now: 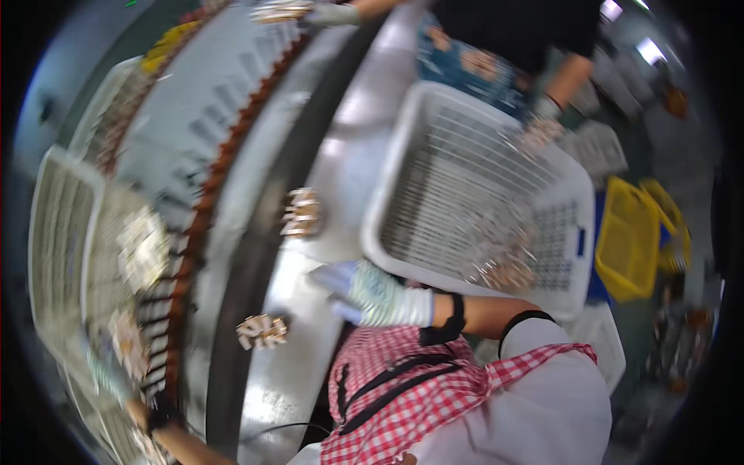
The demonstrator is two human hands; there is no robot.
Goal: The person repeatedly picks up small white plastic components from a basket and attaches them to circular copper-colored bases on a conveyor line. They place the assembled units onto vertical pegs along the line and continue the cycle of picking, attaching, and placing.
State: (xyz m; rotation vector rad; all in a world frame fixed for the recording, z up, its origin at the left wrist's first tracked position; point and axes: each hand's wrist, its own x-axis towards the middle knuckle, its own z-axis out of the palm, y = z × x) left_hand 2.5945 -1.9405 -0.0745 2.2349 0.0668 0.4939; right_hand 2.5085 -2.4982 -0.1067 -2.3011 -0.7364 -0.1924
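Note:
My left hand [111, 375], in a light glove, reaches across to the white crate [58, 232] at the far left. Its blurred fingers lie against a cluster of pale brown-and-white pieces [129, 345]; whether they grip it I cannot make out. A whiter cluster [144, 249] sits farther along that crate. My right hand [376, 294], in a striped light glove, hangs over the metal table [298, 291] with fingers stretched leftward and nothing visible in them. Near it on the metal lie two similar brown-and-white clusters, one beyond [301, 213] and one closer to me [262, 332].
A conveyor with a reddish-brown toothed edge [225, 167] and dark rail [263, 209] runs between the crate and table. Right of it stands a large white basket [387, 174] holding clear-wrapped pieces [500, 248]. A co-worker's gloved hand [542, 128] is at its far rim. Yellow baskets [629, 240] stand right.

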